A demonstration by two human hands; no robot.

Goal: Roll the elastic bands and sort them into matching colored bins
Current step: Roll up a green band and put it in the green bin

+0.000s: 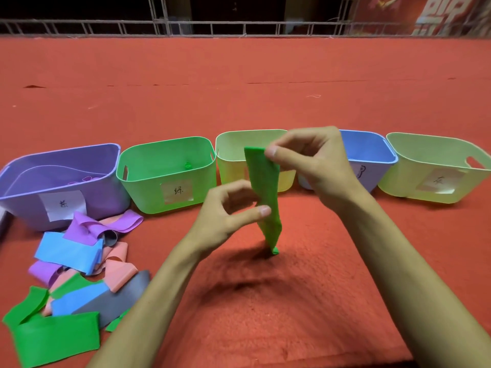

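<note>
While the right hand (313,160) pinches the top of a flat green elastic band (265,197) hanging at frame centre, the left hand (228,208) grips its middle; rolling tightly from one end suits the green plastic bin (148,189) at centre left.

Five bins (148,192) stand in a row across the table (239,75), a heap of loose bands (74,274) lies before the leftmost bin (24,205), and before the middle bin (231,139) a band (265,187) hangs upright between right hand (313,160) above and left hand (225,211) below, tip touching the table.
</note>
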